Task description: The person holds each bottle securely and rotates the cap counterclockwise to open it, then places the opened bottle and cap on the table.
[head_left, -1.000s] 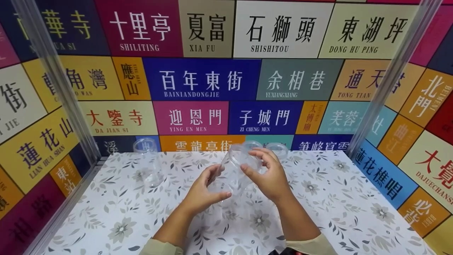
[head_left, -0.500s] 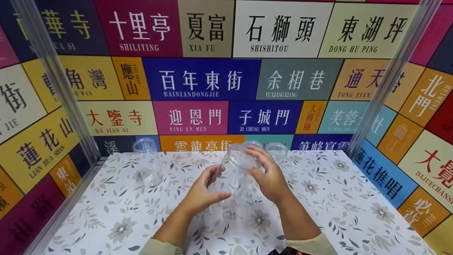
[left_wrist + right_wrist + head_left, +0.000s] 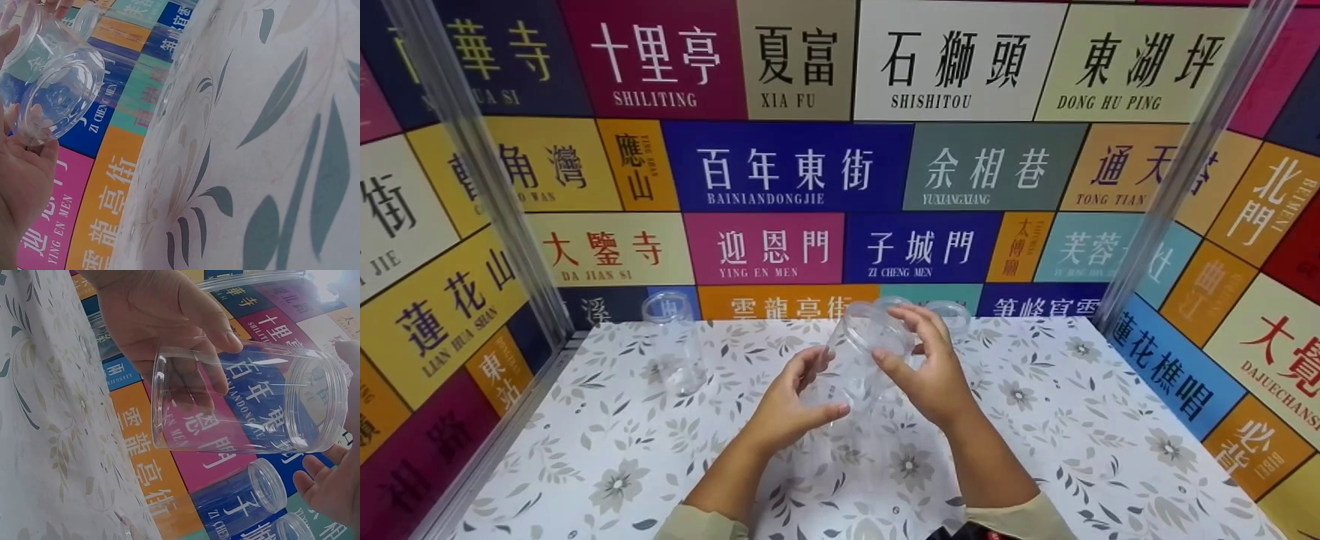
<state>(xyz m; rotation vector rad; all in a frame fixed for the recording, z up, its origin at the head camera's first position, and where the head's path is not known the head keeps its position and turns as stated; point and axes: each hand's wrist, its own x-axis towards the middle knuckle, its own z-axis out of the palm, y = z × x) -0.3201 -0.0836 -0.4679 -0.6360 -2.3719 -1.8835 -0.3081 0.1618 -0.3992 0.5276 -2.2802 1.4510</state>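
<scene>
A clear plastic jar (image 3: 851,375) is held tilted above the table, its ringed top end up toward the right. My left hand (image 3: 784,411) grips the lower body, thumb in front and fingers behind; through the clear wall those fingers show in the right wrist view. With fingers and thumb spread round the ringed top, my right hand (image 3: 936,371) holds the upper end. Whether that top is a separate lid is hard to tell. In the left wrist view the jar's round base (image 3: 62,95) faces the camera, above the left palm (image 3: 28,174).
One more clear jar (image 3: 673,349) stands upright at the table's back left. Two others, a jar (image 3: 247,495) and a jar (image 3: 293,529), stand behind the hands, partly hidden in the head view. The table (image 3: 622,480) has a floral cover; sign-printed panels (image 3: 780,165) surround it.
My right hand's fingers and thumb shifted round the jar's top, then came back to nearly their earlier place. The left hand kept its grip, and the jar hardly moved.
</scene>
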